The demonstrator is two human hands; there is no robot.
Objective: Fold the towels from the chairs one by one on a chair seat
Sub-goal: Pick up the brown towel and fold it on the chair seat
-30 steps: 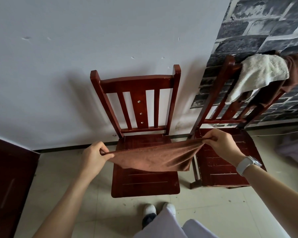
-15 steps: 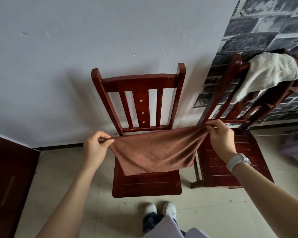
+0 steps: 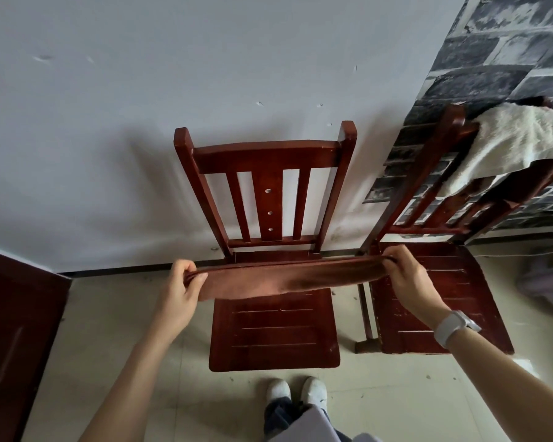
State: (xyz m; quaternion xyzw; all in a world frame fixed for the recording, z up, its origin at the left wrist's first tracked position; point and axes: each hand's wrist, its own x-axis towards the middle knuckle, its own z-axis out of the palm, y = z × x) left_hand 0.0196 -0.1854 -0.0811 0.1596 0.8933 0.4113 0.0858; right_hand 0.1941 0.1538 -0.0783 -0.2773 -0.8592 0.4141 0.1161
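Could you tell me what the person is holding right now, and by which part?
A brown towel, stretched over the chair seat: the left hand pinches its left end, the right hand its right end.

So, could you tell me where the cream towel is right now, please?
In the head view the cream towel hangs at the upper right, draped over the backrest of the right-hand chair, against the stone-patterned wall.

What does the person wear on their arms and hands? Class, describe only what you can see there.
Both forearms are bare, with no sleeves in view, and neither the left hand nor the right hand wears a glove. The right wrist carries a white watch on a white strap. The left wrist is bare.
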